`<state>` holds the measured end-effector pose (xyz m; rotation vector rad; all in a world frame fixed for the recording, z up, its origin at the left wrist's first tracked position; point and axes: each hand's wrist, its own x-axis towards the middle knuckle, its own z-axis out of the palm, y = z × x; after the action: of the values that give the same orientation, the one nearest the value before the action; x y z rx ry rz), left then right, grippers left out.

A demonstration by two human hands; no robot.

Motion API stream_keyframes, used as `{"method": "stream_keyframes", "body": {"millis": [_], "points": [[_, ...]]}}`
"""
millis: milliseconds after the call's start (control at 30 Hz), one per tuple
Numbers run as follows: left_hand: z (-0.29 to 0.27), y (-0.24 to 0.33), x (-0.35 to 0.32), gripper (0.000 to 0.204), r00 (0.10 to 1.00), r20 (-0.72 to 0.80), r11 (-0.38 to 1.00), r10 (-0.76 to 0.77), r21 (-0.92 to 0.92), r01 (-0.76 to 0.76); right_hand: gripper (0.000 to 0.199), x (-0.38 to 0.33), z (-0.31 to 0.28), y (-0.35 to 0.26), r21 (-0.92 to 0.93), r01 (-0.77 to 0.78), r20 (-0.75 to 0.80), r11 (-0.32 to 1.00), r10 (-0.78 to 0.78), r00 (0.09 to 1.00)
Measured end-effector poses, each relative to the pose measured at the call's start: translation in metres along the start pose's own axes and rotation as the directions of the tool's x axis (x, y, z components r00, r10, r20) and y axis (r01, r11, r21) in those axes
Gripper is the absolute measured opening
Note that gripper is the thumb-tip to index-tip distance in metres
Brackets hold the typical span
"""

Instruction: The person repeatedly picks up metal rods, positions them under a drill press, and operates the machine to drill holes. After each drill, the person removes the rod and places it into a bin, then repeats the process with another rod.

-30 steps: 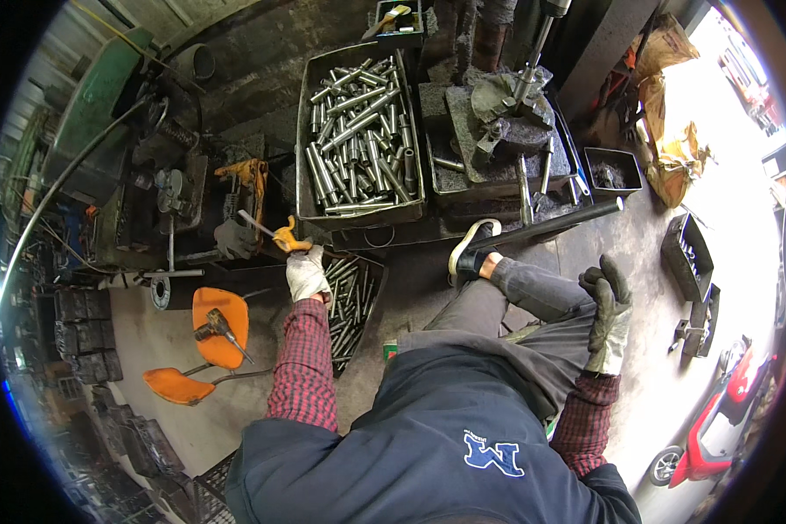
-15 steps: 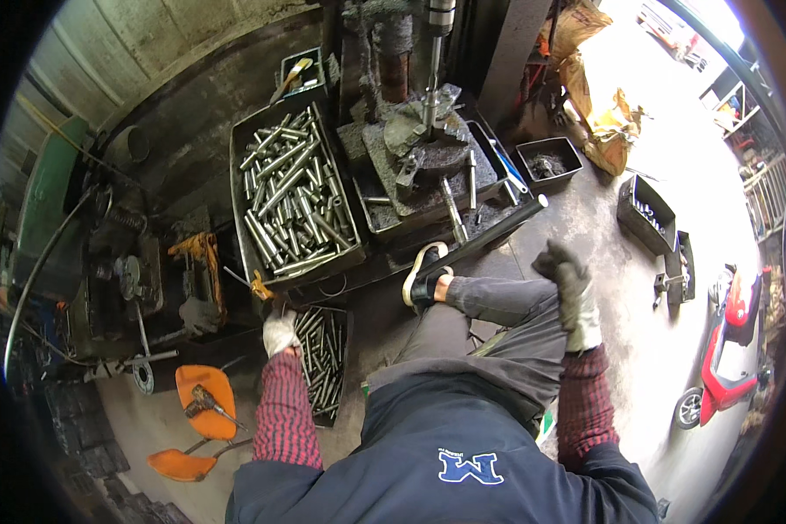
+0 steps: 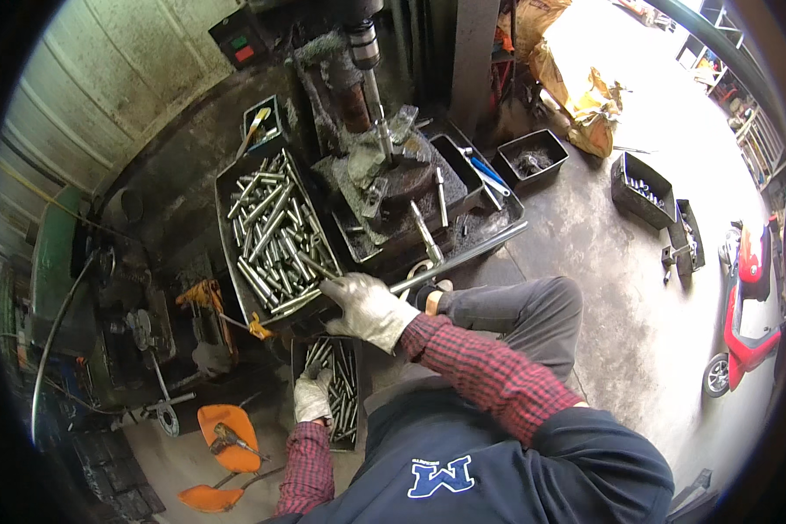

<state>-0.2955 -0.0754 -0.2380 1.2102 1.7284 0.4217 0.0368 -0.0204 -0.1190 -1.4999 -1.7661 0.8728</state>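
Observation:
My left hand, in a pale work glove, reaches into a lower tray of metal pins. Its fingertips point down among the pins, so their grip is hidden. My right hand, gloved too, crosses in front of me to the near corner of a larger black tray. Thumb and fingers are apart there, and I see nothing held between them. Many loose metal pins fill that larger tray. Right of it stands a drill press, its bit pointing down at a chip-covered vise.
A long metal bar runs along the press table's front, near my foot. A chip bin and a parts bin stand on the floor to the right. An orange chair holding a power tool is at lower left.
My right hand has swung left from beside my knee to the larger tray's corner. My left hand has moved from the lower tray's edge into its pins. The view has shifted and turned somewhat.

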Motion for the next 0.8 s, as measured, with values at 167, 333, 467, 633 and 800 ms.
{"method": "stream_keyframes", "body": {"millis": [167,333,467,633,800], "points": [[-0.015,0.104,0.0,0.051,0.982,0.006,0.971,0.191,-0.146,-0.188,0.064,-0.057,-0.008,0.118,0.478,-0.594,-0.111,0.647,0.716,0.69],[-0.025,0.264,0.015,0.076,0.883,0.014,0.878,0.47,-0.113,-0.466,0.067,-0.097,-0.081,0.139,0.785,-0.113,-0.389,0.609,0.627,0.675],[0.02,0.389,0.044,0.095,0.702,0.014,0.702,0.712,0.011,-0.712,0.078,-0.094,-0.083,0.027,0.628,-0.018,-0.504,0.778,0.424,0.753],[0.115,0.48,0.121,0.074,0.74,0.311,0.758,0.597,0.085,-0.647,0.077,-0.033,-0.005,0.019,0.036,0.178,-0.081,0.983,-0.174,0.981],[0.185,0.482,0.219,0.025,0.706,0.481,0.854,0.52,-0.272,-0.444,0.055,-0.087,-0.083,0.114,0.915,-0.199,-0.201,0.35,0.826,0.527]]}}
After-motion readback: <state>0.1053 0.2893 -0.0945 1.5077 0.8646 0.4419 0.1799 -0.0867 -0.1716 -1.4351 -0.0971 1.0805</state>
